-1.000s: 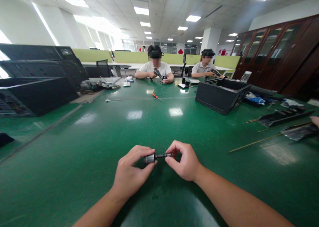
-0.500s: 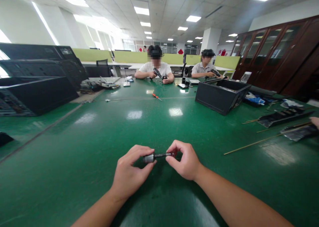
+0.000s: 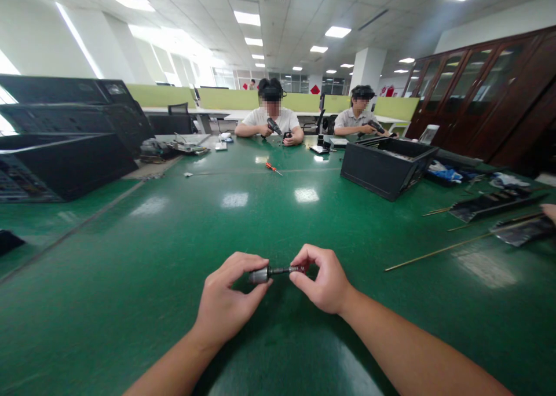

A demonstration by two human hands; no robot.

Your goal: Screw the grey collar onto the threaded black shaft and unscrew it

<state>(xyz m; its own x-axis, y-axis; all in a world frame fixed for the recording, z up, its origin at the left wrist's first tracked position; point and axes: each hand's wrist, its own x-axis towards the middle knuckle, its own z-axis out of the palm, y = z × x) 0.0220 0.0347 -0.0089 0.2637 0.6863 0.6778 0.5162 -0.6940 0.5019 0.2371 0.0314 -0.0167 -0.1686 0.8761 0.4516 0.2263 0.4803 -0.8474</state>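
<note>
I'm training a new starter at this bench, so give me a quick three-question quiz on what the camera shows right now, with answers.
1. Multiple choice: where does the left hand hold the silver-and-black piece?
A: by its thin shaft
B: by its wide silver end
C: it does not touch it
2. True or false: the orange-handled screwdriver lies on the table, farther off than the right hand.
3. Short answer: what colour is the table?

Key: 1. B. 2. True. 3. Green.
</note>
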